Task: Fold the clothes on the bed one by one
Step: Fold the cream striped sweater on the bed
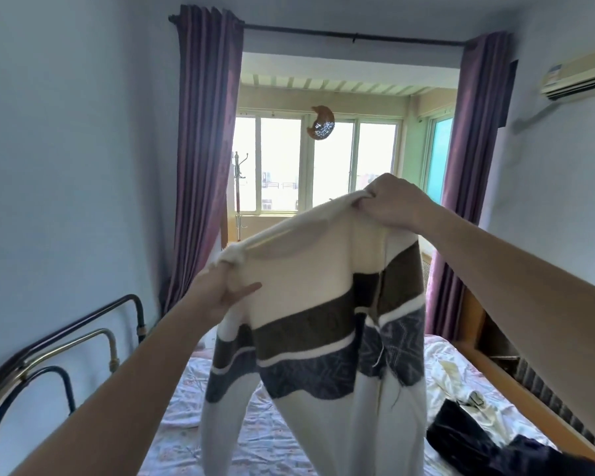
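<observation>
Step in hand: spreading the sweater [309, 304] above the bed [254, 424]. Left hand [220, 290] and right hand [388, 201] each grip one shoulder. Next move probably calls for laying it flat

No text, brand or number can be read; a small label is seen on the air conditioner [577, 77] (right of the curtains [474, 166]), but its print is too blurred.
</observation>
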